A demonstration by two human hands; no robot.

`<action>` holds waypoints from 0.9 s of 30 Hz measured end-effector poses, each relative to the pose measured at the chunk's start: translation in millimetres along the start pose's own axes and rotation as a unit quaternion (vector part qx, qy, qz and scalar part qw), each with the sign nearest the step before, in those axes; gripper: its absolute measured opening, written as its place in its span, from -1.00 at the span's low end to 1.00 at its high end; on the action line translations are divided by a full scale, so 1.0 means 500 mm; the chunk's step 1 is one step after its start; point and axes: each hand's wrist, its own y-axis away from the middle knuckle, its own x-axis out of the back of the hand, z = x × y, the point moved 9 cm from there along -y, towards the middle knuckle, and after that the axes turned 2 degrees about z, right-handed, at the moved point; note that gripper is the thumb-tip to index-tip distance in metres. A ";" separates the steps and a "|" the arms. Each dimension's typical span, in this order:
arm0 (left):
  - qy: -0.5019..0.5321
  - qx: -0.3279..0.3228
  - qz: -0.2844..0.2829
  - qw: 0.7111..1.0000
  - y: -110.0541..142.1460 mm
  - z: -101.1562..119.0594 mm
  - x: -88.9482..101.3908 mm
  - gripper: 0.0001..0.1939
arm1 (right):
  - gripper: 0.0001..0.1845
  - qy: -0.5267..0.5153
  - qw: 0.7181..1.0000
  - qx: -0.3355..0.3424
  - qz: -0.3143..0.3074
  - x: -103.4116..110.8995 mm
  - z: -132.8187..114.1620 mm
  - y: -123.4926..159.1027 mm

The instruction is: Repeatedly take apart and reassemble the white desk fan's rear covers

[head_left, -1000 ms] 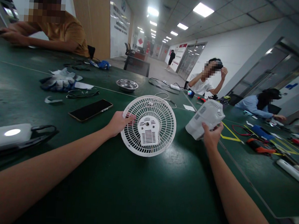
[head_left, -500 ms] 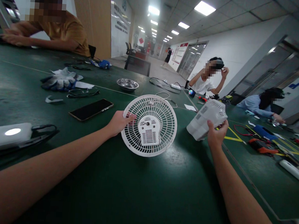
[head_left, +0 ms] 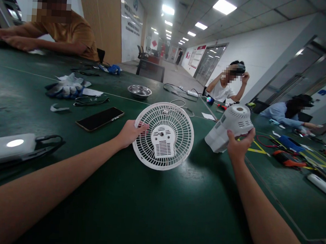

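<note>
My left hand (head_left: 131, 134) grips the left rim of a round white fan grille (head_left: 163, 141), thumb in front and fingers behind the bars. A slotted plate with a small central hole forms the grille's middle. Over to the right, my right hand (head_left: 239, 143) is closed around a white plastic fan motor housing (head_left: 229, 126). The housing is tilted, with vent slots and a round opening at its upper end. My fingers behind the housing are partly hidden. A white cord (head_left: 182, 104) lies on the table behind the grille.
On the green table (head_left: 147, 205) lie a black phone (head_left: 100, 118), gloves (head_left: 67, 86), a metal bowl (head_left: 139, 91) and a white device with a cable (head_left: 10, 149). At right are an orange-and-black meter (head_left: 289, 159) and a blue pouch (head_left: 291, 143). Several people sit around the table.
The housing in my right hand has tipped and turned, so its round end opening now shows. The grille in my left hand has barely moved.
</note>
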 end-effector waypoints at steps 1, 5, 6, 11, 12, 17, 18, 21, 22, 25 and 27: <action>0.000 0.000 -0.003 1.000 -0.001 -0.002 0.000 -0.85 | 0.07 0.009 1.000 0.021 0.017 0.010 -0.017 0.003; -0.005 -0.002 -0.010 1.000 -0.004 -0.009 0.001 -0.86 | -0.04 -0.045 0.996 0.073 0.010 0.014 -0.101 0.038; -0.006 -0.005 -0.011 1.000 -0.005 -0.010 0.001 -0.86 | -0.05 -0.060 0.996 0.070 -0.016 0.002 -0.121 0.053; -0.015 -0.014 -0.008 1.000 -0.009 -0.012 0.003 -0.85 | -0.19 -0.047 0.977 0.015 -0.207 -0.103 -0.180 0.160; -0.019 -0.015 -0.002 1.000 -0.009 -0.011 0.004 -0.85 | -0.19 -0.032 0.970 0.000 -0.241 -0.123 -0.181 0.180; -0.031 -0.010 0.013 0.999 -0.008 -0.005 0.004 -0.85 | -0.20 0.065 0.931 -0.062 -0.354 -0.185 -0.146 0.235; -0.029 -0.007 0.010 1.000 -0.007 -0.004 0.002 -0.85 | -0.21 0.090 0.924 -0.064 -0.367 -0.190 -0.140 0.240; -0.024 0.000 0.002 1.000 -0.004 -0.002 -0.001 -0.87 | -0.24 0.192 0.903 -0.038 -0.383 -0.195 -0.135 0.251; -0.024 0.001 -0.001 1.000 -0.003 -0.001 -0.001 -0.87 | -0.24 0.220 0.896 -0.028 -0.385 -0.195 -0.136 0.254; -0.025 0.010 0.000 1.000 -0.002 -0.003 0.000 -0.86 | -0.18 0.227 0.903 0.001 -0.366 -0.186 -0.159 0.252; -0.022 0.014 -0.001 1.000 -0.002 -0.004 0.000 -0.84 | -0.17 0.165 0.935 0.042 -0.311 -0.164 -0.198 0.237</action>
